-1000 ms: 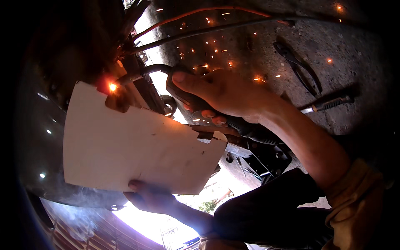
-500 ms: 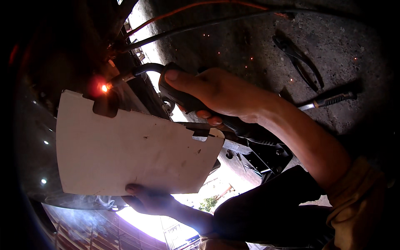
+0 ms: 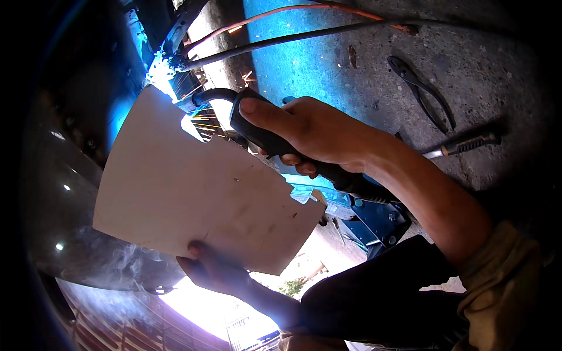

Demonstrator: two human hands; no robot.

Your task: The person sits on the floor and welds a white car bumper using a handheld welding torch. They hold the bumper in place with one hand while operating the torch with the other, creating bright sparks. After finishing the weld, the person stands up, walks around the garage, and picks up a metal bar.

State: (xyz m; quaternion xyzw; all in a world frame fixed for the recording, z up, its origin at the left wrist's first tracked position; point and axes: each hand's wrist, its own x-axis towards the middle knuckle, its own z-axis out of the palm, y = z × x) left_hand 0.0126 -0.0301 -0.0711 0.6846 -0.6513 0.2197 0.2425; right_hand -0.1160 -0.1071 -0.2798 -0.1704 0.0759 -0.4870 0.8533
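Note:
My right hand (image 3: 319, 128) is wrapped round the black handle of a welding torch (image 3: 260, 126), thumb lying along its top. The torch's bent neck points left, its tip mostly hidden by glare and the sheet's edge. A blue-white arc (image 3: 161, 70) burns at a dark metal frame (image 3: 186, 20), throwing orange sparks. My left hand (image 3: 213, 270) grips the lower edge of a pale, flat sheet (image 3: 193, 181) with notched edges, thumb on its near face. The sheet is tilted, its upper corner beside the arc, and it hides what lies behind it.
Pliers (image 3: 420, 93) and a hammer-like tool with a black grip (image 3: 468, 144) lie on the concrete floor at right. An orange cable (image 3: 269, 14) and a black cable (image 3: 281, 40) cross the top. Smoke (image 3: 126, 269) drifts at lower left. My bent leg (image 3: 374, 286) is below.
The small red glow has given way to a bright arc with sparks and blue light on the floor. The sheet has tilted and shifted up and right; the torch has barely moved.

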